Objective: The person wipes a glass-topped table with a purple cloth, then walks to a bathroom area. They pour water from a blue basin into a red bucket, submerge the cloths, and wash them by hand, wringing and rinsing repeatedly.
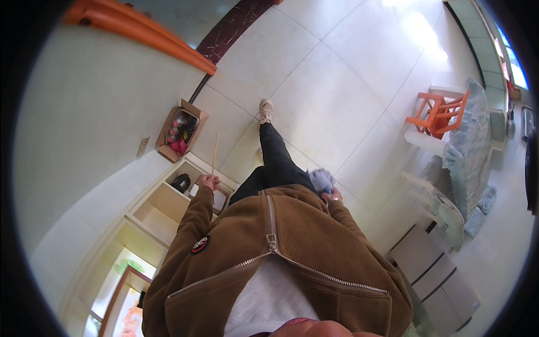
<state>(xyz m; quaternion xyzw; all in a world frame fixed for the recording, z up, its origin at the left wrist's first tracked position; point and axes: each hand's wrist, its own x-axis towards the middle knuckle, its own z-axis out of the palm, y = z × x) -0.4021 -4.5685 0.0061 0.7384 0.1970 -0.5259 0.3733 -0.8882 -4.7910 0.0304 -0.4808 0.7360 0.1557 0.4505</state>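
Observation:
My left hand [209, 182] is closed around the lower end of a thin wooden stick [215, 153], which points away from me over the tiled floor. Beside my right hip, my right hand [332, 195] grips a bunched grey-blue cloth [321, 180] that hangs in front of it. Both arms are low at my sides in brown corduroy sleeves. Under the left hand is a shelf unit [158, 210] holding a black object [181, 183].
An open cardboard box [197, 134] with bottles stands by the left wall. At the right are an orange stool [433, 113], a table with a ruffled cloth [471, 147], a chair [442, 210] and a grey cabinet-like appliance [436, 269]. An orange door frame [168, 40] is at the upper left.

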